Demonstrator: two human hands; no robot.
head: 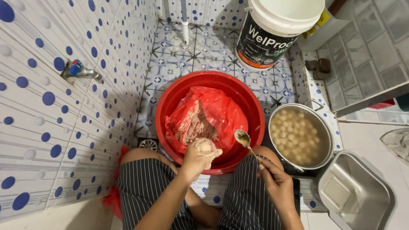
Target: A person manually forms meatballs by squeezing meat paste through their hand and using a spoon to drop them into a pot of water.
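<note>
Left hand: the left hand (pixel 200 154) is clenching around a lump of pale meat paste (pixel 205 147), which is bulging out of the top of the fist as a round ball.
Right hand: the right hand (pixel 272 176) is pinching the handle of a metal spoon (pixel 243 139), whose bowl is pointing up and left toward the ball, close to it but apart.
Paste in the fist: it is sitting over the near rim of the red basin (pixel 170 106), between the person's knees, just left of the spoon bowl.
Handling, as I judge it: the paste is looking soft, wet and sticky, light in a small lump, and easy to deform; it is best taken under the bulge with the spoon edge, not pinched with fingers.
Bulk paste: more paste is lying in a red plastic bag (pixel 221 108) inside the basin, beyond the left hand.
Pot: a metal pot (pixel 324 127) of cloudy water with many pale balls (pixel 294 134) floating in it is standing to the right of the basin, far of the right hand.
Surroundings: a white bucket (pixel 277 30) is standing far behind, a tap (pixel 81 70) is sticking out of the dotted tile wall at left, and a metal tray (pixel 370 200) is lying at near right.
</note>
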